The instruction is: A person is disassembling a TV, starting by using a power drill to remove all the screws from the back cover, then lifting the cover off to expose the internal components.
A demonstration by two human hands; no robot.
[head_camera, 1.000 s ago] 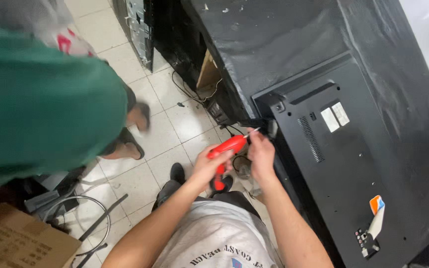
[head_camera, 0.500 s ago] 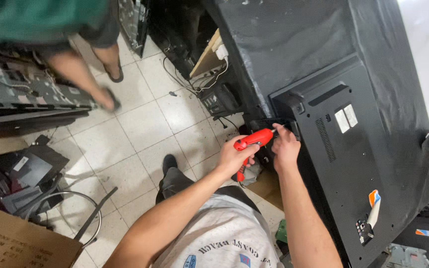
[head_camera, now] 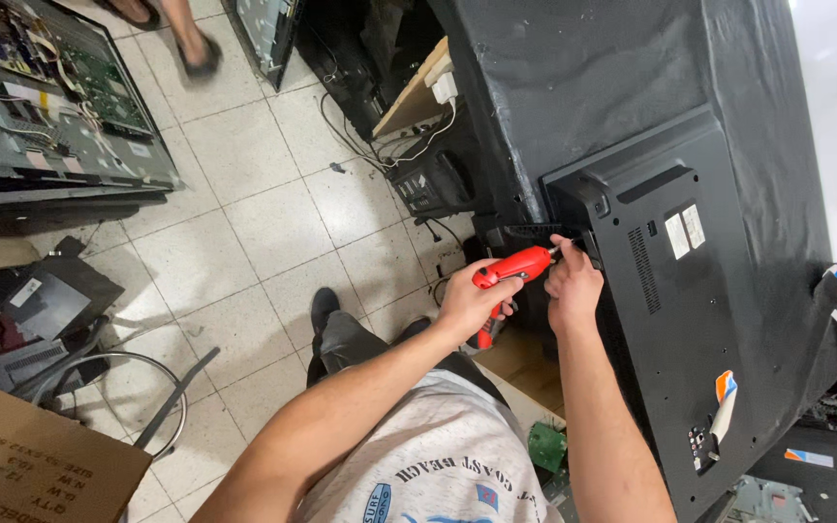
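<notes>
The left hand (head_camera: 467, 302) is closed around one red electric screwdriver (head_camera: 511, 271), its tip against the edge of one black television back panel (head_camera: 690, 320). Just beside it, the right hand (head_camera: 573, 286) pinches at the tip with curled fingers. Two white stickers (head_camera: 685, 232) sit beyond the right hand.

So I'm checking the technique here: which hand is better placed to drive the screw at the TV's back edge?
The left hand: its grip holds the red screwdriver, tip at the TV back panel. The right hand only steadies there.
</notes>
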